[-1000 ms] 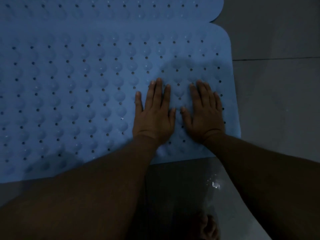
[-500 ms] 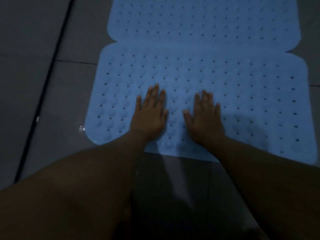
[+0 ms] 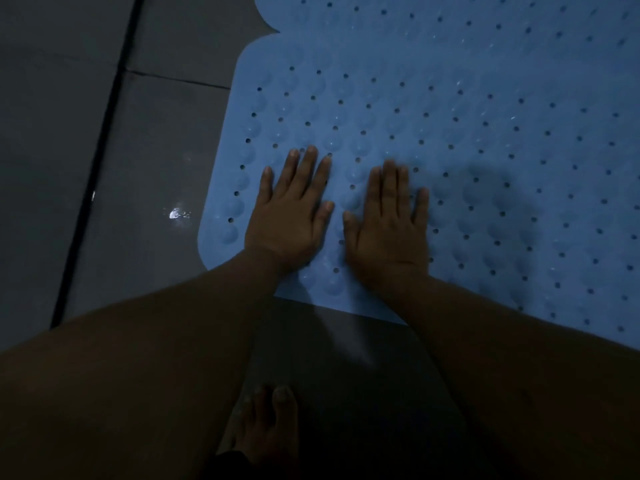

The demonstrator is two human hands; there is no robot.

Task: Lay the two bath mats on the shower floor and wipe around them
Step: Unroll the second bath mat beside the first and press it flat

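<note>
A light blue bath mat [image 3: 467,126] with bumps and small round holes lies flat on the grey tiled floor [image 3: 156,150], filling the upper right. A second blue mat [image 3: 332,12] meets it at the top edge, where a notch marks the joint. My left hand [image 3: 291,216] is pressed flat on the near mat close to its left edge, fingers spread. Just to its right my right hand [image 3: 388,223] lies flat as well, palm down. Neither hand holds anything.
Dark grout lines [image 3: 104,140] run down the left side of the floor. A bright wet glint [image 3: 176,213] shows on the tile left of the mat. A bare foot [image 3: 266,427] stands on the tile below the mat's near edge.
Both flat hands have slid from the mat's right edge across to its left part. The view has followed them left and moved closer.
</note>
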